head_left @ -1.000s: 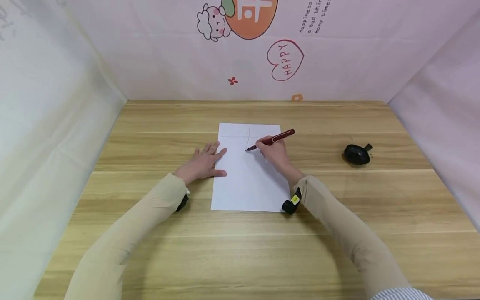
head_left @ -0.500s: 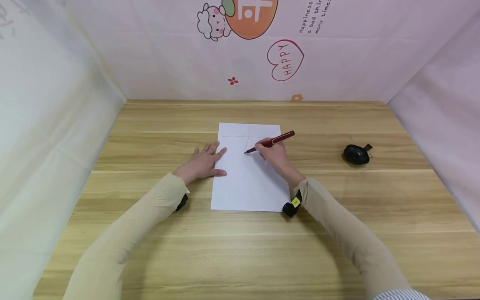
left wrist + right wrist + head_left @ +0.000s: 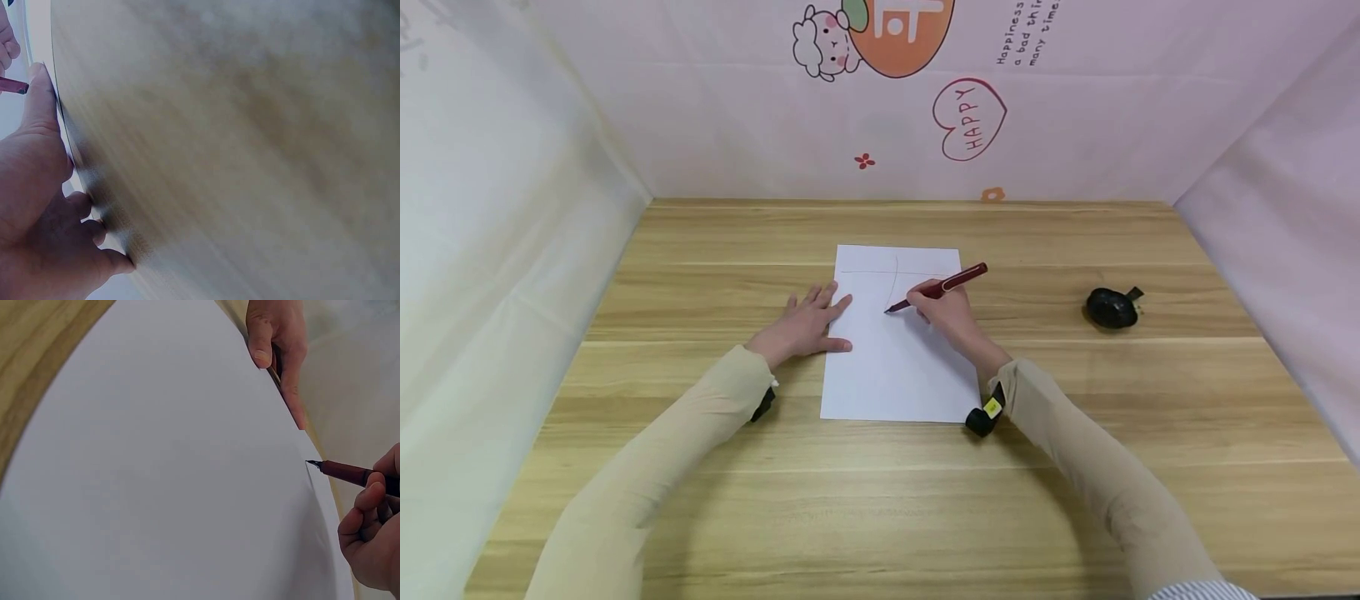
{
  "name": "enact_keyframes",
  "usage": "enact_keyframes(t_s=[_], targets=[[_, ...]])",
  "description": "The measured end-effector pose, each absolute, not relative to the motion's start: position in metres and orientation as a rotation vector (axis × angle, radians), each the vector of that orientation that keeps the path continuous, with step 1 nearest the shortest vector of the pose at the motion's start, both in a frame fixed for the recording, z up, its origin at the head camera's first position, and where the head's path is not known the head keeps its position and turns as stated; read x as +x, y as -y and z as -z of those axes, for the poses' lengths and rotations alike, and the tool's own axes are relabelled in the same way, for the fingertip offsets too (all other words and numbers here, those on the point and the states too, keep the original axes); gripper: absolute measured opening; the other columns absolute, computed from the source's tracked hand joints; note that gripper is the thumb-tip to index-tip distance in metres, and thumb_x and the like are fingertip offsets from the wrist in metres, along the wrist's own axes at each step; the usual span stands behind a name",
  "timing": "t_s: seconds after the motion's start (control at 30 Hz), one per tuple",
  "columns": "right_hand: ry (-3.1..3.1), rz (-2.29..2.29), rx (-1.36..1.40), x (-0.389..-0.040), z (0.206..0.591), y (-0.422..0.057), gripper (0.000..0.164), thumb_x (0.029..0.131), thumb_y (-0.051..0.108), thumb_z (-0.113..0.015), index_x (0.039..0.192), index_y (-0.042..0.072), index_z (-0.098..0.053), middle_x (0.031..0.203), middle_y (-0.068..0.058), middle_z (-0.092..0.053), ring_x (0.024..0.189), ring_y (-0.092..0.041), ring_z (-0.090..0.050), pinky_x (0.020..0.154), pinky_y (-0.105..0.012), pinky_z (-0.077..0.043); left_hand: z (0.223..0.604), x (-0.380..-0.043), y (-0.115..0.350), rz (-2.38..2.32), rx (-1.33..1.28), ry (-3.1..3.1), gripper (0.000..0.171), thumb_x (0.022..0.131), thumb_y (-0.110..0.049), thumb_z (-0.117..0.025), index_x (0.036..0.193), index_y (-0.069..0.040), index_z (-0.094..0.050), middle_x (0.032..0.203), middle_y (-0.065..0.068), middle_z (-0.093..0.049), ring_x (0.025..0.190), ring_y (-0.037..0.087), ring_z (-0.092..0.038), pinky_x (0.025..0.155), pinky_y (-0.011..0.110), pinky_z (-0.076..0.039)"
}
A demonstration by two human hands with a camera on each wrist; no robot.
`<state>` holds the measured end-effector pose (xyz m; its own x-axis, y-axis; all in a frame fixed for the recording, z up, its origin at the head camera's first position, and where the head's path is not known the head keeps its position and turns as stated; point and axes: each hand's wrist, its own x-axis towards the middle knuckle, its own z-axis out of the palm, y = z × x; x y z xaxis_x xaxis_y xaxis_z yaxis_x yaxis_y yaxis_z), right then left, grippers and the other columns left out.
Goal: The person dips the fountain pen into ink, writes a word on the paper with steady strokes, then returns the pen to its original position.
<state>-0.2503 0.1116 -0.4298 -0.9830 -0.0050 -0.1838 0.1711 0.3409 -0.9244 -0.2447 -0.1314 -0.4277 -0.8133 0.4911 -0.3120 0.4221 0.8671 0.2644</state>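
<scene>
A white sheet of paper (image 3: 880,375) lies on the wooden table, with a thin horizontal line near its top and a curved line crossing it downward. My right hand (image 3: 951,317) grips a dark red fountain pen (image 3: 962,277); the nib touches the paper at the lower end of the curved line. In the right wrist view the pen (image 3: 344,472) shows a dark metal nib on the sheet. My left hand (image 3: 801,327) rests with spread, straight fingers across the paper's left edge. The left wrist view shows that hand (image 3: 37,181) from the side, thumb and fingertips on the edge.
A black rounded object (image 3: 1111,309) with a small tab sits on the table (image 3: 880,517) at the right. Behind stands a white cloth wall (image 3: 737,133) with printed pictures. Similar cloth hangs on both sides. A black wrist camera (image 3: 981,419) overlaps the paper's lower right corner.
My right hand has moved slightly down and left with the pen, and the curved line has grown longer toward the lower left. The left hand has stayed in place on the paper.
</scene>
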Motion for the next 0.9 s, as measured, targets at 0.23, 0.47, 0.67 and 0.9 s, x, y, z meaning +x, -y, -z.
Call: enact_keyframes(t_s=[0.23, 0.47, 0.67, 0.9], targets=[[-2.432, 1.699, 0.132, -0.2479, 0.4309, -0.1126, 0.023, 0.087, 0.023, -0.061, 0.103, 0.007, -0.065, 0.067, 0.002, -0.055, 0.063, -0.014, -0.050, 0.056, -0.022, -0.040, 0.4265, -0.2446, 0.1314, -0.251, 0.676, -2.668, 0.085, 0.087, -0.055, -0.054, 0.151, -0.017, -0.013, 0.159, 0.016, 0.002, 0.146, 0.040, 0.000, 0.111, 0.066, -0.008], [-2.423, 1.715, 0.092, -0.2461, 0.4322, -0.1136, 0.023, 0.086, 0.020, -0.062, 0.102, 0.004, -0.066, 0.064, 0.003, -0.054, 0.059, -0.011, -0.048, 0.053, -0.021, -0.039, 0.4279, -0.2446, 0.1322, -0.253, 0.680, -2.659, 0.085, 0.088, -0.055, -0.054, 0.152, -0.017, -0.012, 0.159, 0.016, 0.004, 0.146, 0.040, 0.001, 0.111, 0.066, -0.007], [-2.418, 1.708, 0.060, -0.2437, 0.4324, -0.1153, 0.022, 0.087, 0.021, -0.062, 0.101, 0.004, -0.066, 0.062, 0.003, -0.053, 0.058, -0.012, -0.048, 0.052, -0.021, -0.038, 0.4296, -0.2466, 0.1315, -0.245, 0.677, -2.661, 0.086, 0.087, -0.057, -0.053, 0.152, -0.019, -0.011, 0.159, 0.014, 0.004, 0.146, 0.038, 0.002, 0.112, 0.065, -0.007], [-2.432, 1.645, 0.013, -0.2404, 0.4330, -0.1157, 0.020, 0.087, 0.022, -0.062, 0.099, 0.006, -0.066, 0.059, 0.003, -0.051, 0.056, -0.012, -0.047, 0.051, -0.021, -0.036, 0.4307, -0.2470, 0.1307, -0.253, 0.682, -2.665, 0.085, 0.087, -0.055, -0.055, 0.151, -0.017, -0.013, 0.159, 0.016, 0.002, 0.146, 0.039, 0.000, 0.111, 0.066, -0.009]])
